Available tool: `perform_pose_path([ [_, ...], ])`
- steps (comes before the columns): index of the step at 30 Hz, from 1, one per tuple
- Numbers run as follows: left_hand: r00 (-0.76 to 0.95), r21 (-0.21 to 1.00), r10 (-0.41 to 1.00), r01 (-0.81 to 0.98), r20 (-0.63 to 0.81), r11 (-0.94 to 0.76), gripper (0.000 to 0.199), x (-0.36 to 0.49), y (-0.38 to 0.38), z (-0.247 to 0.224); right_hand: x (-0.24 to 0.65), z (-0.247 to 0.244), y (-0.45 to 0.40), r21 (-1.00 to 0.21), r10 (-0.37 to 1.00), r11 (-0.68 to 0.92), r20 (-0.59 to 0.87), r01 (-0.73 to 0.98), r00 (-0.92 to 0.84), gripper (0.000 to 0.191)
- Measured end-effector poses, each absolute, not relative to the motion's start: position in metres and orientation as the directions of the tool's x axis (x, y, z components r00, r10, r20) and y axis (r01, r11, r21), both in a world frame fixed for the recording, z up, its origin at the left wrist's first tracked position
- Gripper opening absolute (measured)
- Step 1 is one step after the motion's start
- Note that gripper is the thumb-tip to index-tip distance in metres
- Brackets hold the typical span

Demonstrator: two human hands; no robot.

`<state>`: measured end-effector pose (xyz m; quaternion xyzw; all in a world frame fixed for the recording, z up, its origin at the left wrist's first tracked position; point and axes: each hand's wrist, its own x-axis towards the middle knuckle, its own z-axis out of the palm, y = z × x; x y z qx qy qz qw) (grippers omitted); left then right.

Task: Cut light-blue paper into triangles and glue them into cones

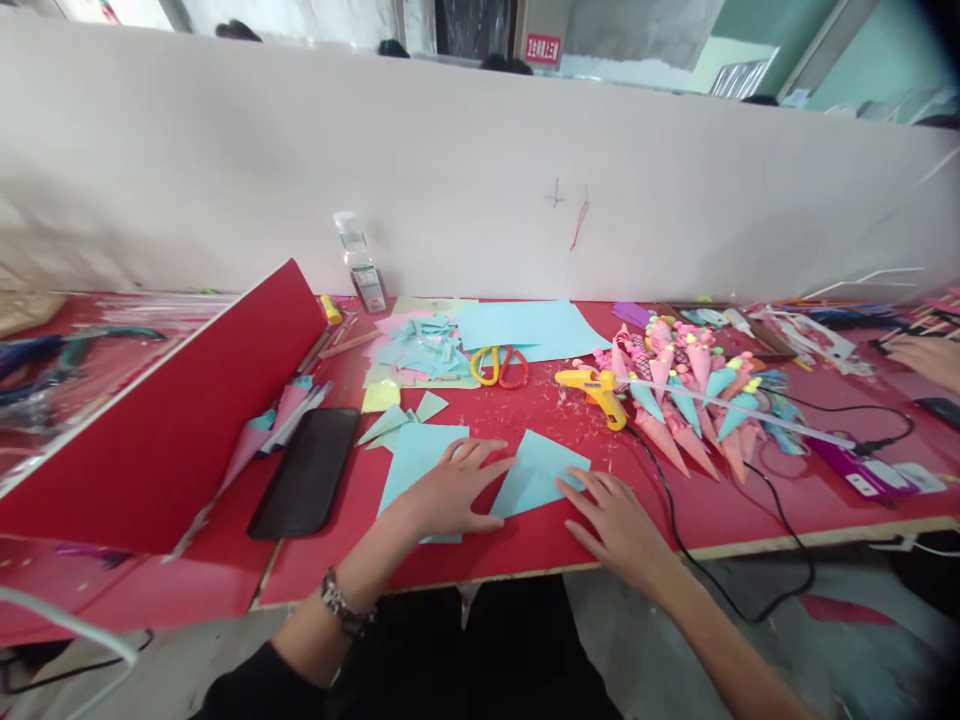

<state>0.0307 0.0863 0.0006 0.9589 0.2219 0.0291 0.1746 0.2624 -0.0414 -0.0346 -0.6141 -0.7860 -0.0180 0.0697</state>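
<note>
Near the table's front edge, my left hand (457,492) lies with its fingers spread, palm down, over the right part of a light blue sheet (420,455). Its fingertips reach the left side of a second blue piece (536,470), which has slanted edges. At that piece's right corner rests my right hand (616,520), fingers apart and nothing gripped. Small blue triangles (386,425) lie behind the left sheet. Farther back are scissors (499,367) with yellow and red handles, partly under a large blue sheet (532,328).
A yellow glue gun (596,390) with a black cord lies beside piled pink and blue cones (697,380). Leftward are a black phone (306,475) and a leaning red board (172,430). A bottle (364,270) stands behind. Another person's hand (919,358) is far right.
</note>
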Motion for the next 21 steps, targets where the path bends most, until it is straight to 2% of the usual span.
perform_pose_path([
  [4, 0.886, 0.346, 0.463, 0.429, 0.017, -0.834, 0.066, 0.044, 0.058, 0.001, 0.236, -0.038, -0.048, 0.010, 0.974, 0.162, 0.159, 0.987, -0.162, 0.053],
  [9, 0.882, 0.321, 0.471, 0.454, -0.028, -0.831, 0.069, 0.055, 0.034, -0.016, 0.231, -0.040, -0.054, 0.017, 0.959, 0.197, 0.203, 0.980, -0.196, 0.052],
  [12, 0.879, 0.301, 0.477, 0.456, -0.003, -0.837, 0.069, 0.057, 0.029, -0.025, 0.234, -0.038, -0.060, 0.023, 0.961, 0.181, 0.209, 0.983, -0.182, 0.055],
  [17, 0.905, 0.276, 0.422, 0.392, 0.058, -0.878, 0.082, 0.059, 0.024, -0.031, 0.219, -0.037, -0.067, -0.040, 0.982, 0.101, 0.162, 0.994, -0.093, 0.057],
  [21, 0.913, 0.243, 0.407, 0.388, 0.033, -0.889, 0.086, 0.057, 0.025, -0.031, 0.218, -0.044, -0.068, -0.005, 0.964, 0.166, 0.210, 0.986, -0.161, 0.058],
])
